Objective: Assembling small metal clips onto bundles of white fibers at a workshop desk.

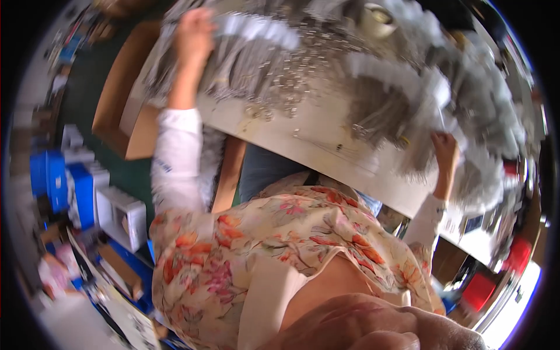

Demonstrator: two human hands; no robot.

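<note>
My left hand [195,35] reaches out at the far left of the table, over the edge of a spread of thin grey, wire-like pieces [248,67] laid side by side. Motion smears its fingers, so I cannot see what is in them. On the right, my right hand [446,149] is closed, with its fingers pressed together beside a bunch of similar grey pieces [420,149]. A thin pale strip shows just above those fingers, but whether it is gripped I cannot make out. Small shiny metal parts [297,76] lie scattered between the two heaps.
The pale table [280,131] has its near edge at my waist. A cream roll [378,22] stands at the back among more grey bundles [484,105]. An open cardboard box [137,131] is left of the table; blue bins [49,178] and a red stool-like object [478,291] are farther off.
</note>
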